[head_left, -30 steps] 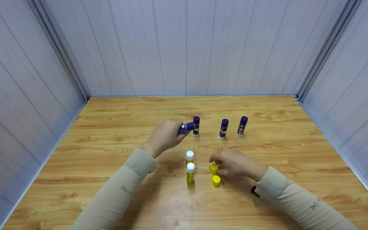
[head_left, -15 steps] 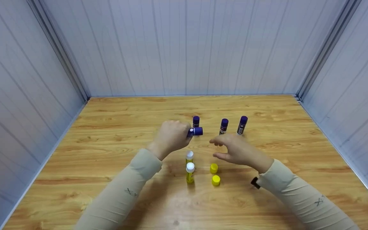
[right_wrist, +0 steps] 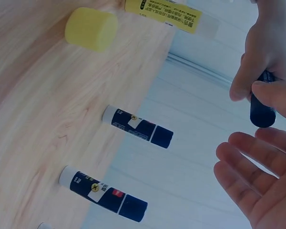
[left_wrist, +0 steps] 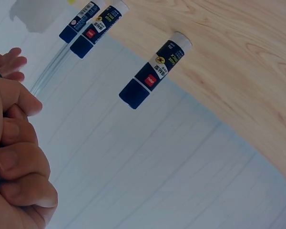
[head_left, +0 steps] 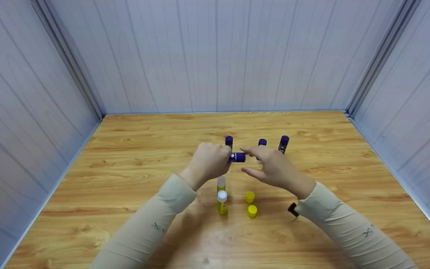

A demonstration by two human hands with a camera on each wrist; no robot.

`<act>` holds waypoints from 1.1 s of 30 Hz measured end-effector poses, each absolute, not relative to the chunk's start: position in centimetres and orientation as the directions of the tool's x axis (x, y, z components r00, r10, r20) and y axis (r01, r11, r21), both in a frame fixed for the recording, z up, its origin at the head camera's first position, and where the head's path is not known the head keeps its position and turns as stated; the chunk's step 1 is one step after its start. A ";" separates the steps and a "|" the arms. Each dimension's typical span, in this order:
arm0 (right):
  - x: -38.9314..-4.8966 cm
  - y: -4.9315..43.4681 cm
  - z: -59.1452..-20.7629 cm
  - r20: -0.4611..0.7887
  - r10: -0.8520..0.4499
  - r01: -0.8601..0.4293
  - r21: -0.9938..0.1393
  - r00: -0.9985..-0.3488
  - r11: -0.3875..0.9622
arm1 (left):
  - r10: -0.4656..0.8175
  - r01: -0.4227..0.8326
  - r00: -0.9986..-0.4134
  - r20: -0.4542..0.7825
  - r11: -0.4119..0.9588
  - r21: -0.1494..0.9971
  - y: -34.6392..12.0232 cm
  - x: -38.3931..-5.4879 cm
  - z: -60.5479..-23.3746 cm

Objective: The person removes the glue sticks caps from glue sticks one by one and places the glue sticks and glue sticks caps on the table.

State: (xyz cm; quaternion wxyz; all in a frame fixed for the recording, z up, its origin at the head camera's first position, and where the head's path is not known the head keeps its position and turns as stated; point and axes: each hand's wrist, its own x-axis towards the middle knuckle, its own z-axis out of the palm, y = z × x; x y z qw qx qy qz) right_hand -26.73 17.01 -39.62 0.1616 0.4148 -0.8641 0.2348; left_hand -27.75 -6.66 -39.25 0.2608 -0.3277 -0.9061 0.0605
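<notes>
My left hand (head_left: 209, 162) grips a glue stick (head_left: 239, 157) with a dark blue-purple cap, held sideways above the table with the cap pointing right. Most of its body is hidden inside the curled fingers. Close to that cap, my right hand (head_left: 276, 166) is spread, thumb below and fingers above. In the right wrist view the cap (right_wrist: 263, 113) overlaps the right thumb, and the other fingers (right_wrist: 250, 164) are loosely extended. Three more dark-capped glue sticks stand upright behind the hands: one left (head_left: 228, 141), one middle (head_left: 262, 142), one right (head_left: 284, 144).
Nearer the front, two yellow-labelled sticks with white tops stand one behind the other, the front stick (head_left: 222, 203) and the rear stick (head_left: 221, 183). Two small yellow caps, one farther (head_left: 250, 197) and one nearer (head_left: 252, 211), sit to their right. Pale panel walls (head_left: 215, 56) enclose the wooden table (head_left: 144, 142).
My left hand has moved right with the glue stick, turning its cap to point straight right. My right hand has risen from the yellow caps, opened out and come up to the stick's cap.
</notes>
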 end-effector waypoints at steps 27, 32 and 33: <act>-26.9 16.7 -39.7 0.607 -0.660 -0.886 -0.181 -0.442 0.427 | 0.644 0.613 -0.656 0.394 0.759 -0.221 -6.1 -27.5 -39.2; -26.7 16.8 -39.7 0.619 -0.661 -0.893 -0.166 -0.424 0.417 | 0.646 0.621 -0.661 0.382 0.756 -0.205 -6.1 -27.4 -39.1; -26.7 16.8 -39.7 0.620 -0.661 -0.894 -0.165 -0.423 0.417 | 0.647 0.623 -0.661 0.381 0.756 -0.202 -6.1 -27.4 -39.1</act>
